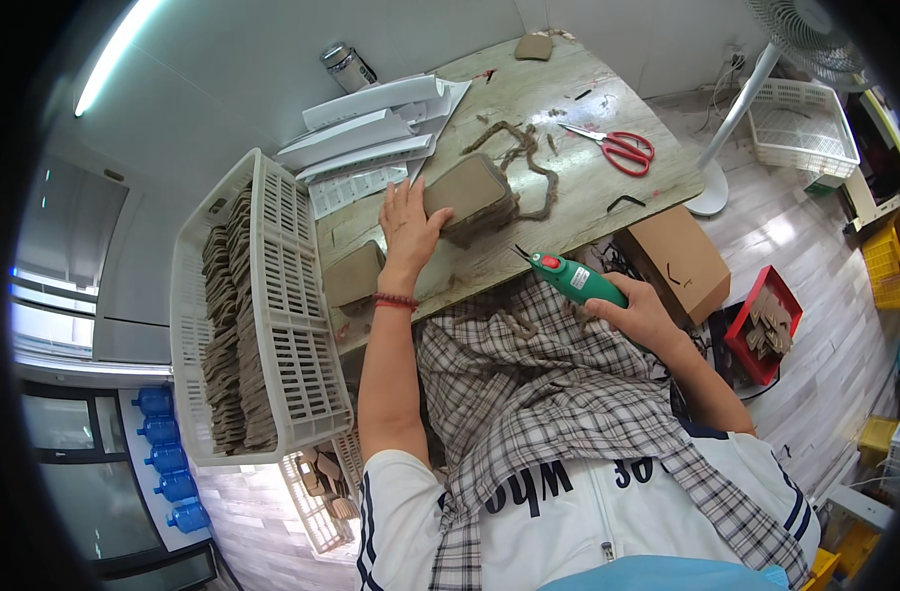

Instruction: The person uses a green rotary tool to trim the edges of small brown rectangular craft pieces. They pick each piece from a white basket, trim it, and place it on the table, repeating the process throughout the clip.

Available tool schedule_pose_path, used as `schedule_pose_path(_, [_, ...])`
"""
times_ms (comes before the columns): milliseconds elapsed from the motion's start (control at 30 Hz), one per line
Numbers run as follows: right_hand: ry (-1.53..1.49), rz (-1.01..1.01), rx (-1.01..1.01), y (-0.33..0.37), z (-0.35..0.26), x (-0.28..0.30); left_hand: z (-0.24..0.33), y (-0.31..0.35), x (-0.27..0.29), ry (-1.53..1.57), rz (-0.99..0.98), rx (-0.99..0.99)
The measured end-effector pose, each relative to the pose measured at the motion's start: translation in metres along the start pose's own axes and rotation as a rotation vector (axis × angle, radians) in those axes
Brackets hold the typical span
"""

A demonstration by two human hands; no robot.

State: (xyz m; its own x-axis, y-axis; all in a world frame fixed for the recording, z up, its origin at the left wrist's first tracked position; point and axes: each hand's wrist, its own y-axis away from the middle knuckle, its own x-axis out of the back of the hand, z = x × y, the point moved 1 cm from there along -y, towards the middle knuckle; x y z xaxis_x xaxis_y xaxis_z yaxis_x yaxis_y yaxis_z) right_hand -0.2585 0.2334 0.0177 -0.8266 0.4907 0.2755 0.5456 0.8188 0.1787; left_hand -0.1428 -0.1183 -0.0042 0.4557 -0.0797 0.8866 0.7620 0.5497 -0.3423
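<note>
My left hand (411, 225) rests with its fingers stretched out at the left end of a stack of brown, fuzzy-edged fabric pieces (470, 192), its thumb against the top piece. My right hand (639, 313) is wrapped round a green electric hand tool (571, 277) with a red button and a thin forked tip. That tip points toward the table's front edge, apart from the stack. A smaller brown piece (355, 275) lies beside my left wrist. Fuzzy trimmed strips (541, 177) curl on the table right of the stack.
Red-handled scissors (622, 150) lie on the table (657, 182), with paper sheets (371, 133) and a metal flask (348, 66) at its back left. A white crate (302, 325) of stacked brown pieces stands left. A cardboard box (681, 261) and red tray (790, 286) are at right.
</note>
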Motion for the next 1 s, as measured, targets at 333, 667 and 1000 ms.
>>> schedule_pose_path(333, [-0.025,0.026,-0.028,0.004,0.001,0.005,0.016,-0.011,-0.009,0.051,0.172,-0.104])
schedule_pose_path(667, [-0.06,0.069,0.035,0.003,-0.009,0.0,0.038,0.011,0.015,0.648,0.223,0.225])
schedule_pose_path(1000, [-0.065,0.221,0.151,-0.002,-0.032,-0.024,0.111,0.036,0.006,2.181,0.502,0.496])
